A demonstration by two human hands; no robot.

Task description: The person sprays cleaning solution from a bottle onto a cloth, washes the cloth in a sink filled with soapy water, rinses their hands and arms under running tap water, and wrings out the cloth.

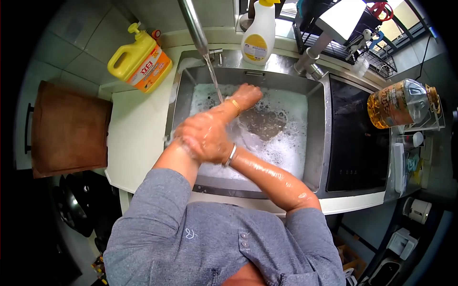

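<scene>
Right hand [202,136]: fingers closed around wet left forearm [175,159] | left hand [247,96]: fingers curled, contents unclear, above foamy white water [288,152] in stainless-steel sink [315,128] | silver metal faucet [194,26]: running

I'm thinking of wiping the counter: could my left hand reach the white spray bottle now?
Probably yes: the spray bottle stands just beyond the left hand and nothing blocks the way, though the right hand grips the left forearm.

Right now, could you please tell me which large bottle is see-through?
The rightmost bottle, showing amber liquid; the yellow jug and white spray bottle are opaque.
</scene>
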